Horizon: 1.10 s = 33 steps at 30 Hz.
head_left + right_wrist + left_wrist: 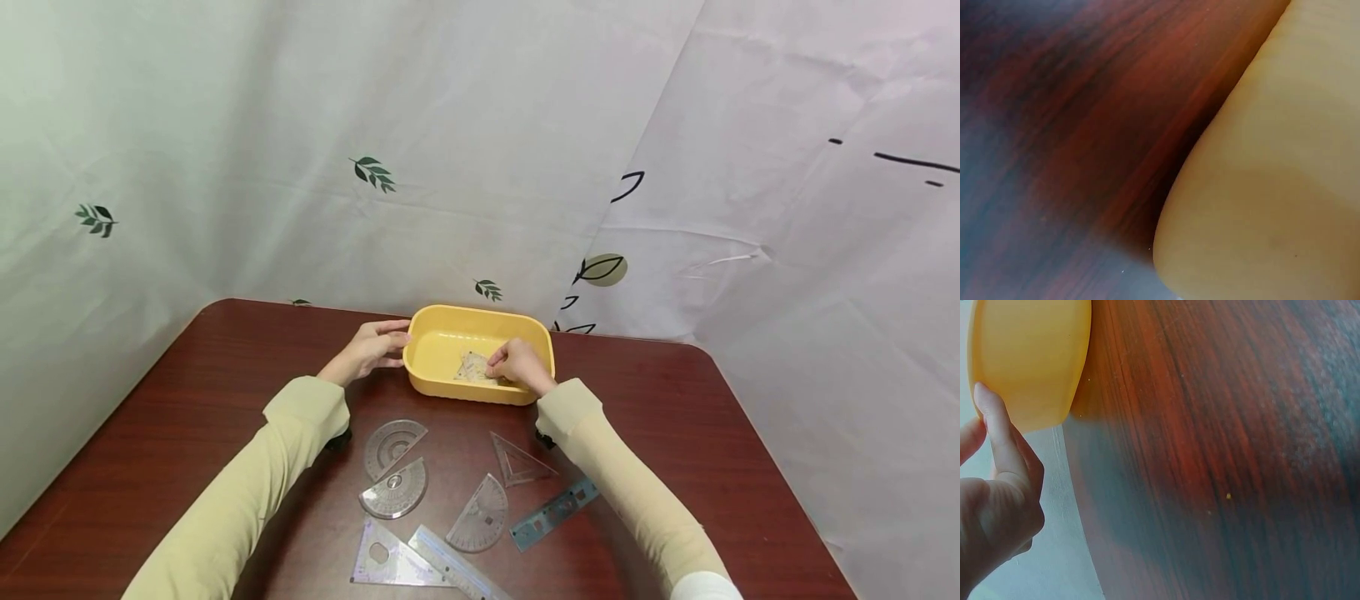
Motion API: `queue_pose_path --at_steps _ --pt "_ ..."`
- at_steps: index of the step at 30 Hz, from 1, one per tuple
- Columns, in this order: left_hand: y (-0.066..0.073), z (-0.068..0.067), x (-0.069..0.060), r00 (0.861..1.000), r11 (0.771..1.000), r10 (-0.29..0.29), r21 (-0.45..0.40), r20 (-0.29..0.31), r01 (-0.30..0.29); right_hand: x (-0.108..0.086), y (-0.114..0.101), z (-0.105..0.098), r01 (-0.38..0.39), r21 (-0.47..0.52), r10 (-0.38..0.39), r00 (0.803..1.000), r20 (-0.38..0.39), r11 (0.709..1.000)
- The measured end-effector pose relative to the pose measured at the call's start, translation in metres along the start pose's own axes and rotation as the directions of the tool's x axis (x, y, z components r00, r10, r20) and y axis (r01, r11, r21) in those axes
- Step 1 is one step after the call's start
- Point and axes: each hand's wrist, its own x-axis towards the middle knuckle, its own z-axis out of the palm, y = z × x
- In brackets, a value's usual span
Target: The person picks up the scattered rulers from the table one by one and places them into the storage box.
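Observation:
A yellow plastic basin (480, 392) stands at the back of the table. At its left end my left hand (375, 346) holds the rim; in the left wrist view the thumb and a finger of that hand (1007, 469) meet at the edge of the basin (1029, 356). My right hand (521, 365) reaches inside, its fingertips pinching a clear plastic piece with markings (472, 367). The kind of that piece cannot be made out. In the right wrist view the basin's outer wall (1266, 187) fills the right side, and the hand is hidden.
Nearer on the table (675, 433) lie clear protractors (395, 490), (480, 515), (390, 446), a triangular set square (517, 462), another set square (386, 558), a clear ruler (457, 567) and a bluish ruler (555, 512). A patterned cloth (450, 167) hangs behind.

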Motion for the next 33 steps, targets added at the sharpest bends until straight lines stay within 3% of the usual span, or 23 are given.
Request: queue_pose_path --at_steps 8,15,25,33 --pt "-0.001 0.0 -0.001 1.0 1.0 0.009 0.011 0.0 -0.009 0.0 -0.001 0.002 0.02 -0.159 -0.03 0.997 -0.067 0.987" --pt "-0.003 -0.002 0.001 1.0 1.0 0.013 0.015 0.01 -0.013 0.001 -0.002 0.002 0.021 -0.197 -0.038 0.996 -0.083 0.98" --pt "-0.004 -0.001 0.003 1.0 1.0 -0.005 -0.005 -0.014 0.005 -0.002 -0.001 -0.002 0.029 -0.113 -0.04 0.994 -0.103 0.993" --pt "-0.001 -0.003 0.001 1.0 1.0 -0.007 -0.012 -0.017 0.007 -0.01 -0.014 -0.013 0.044 -0.079 -0.052 0.994 -0.098 0.996"
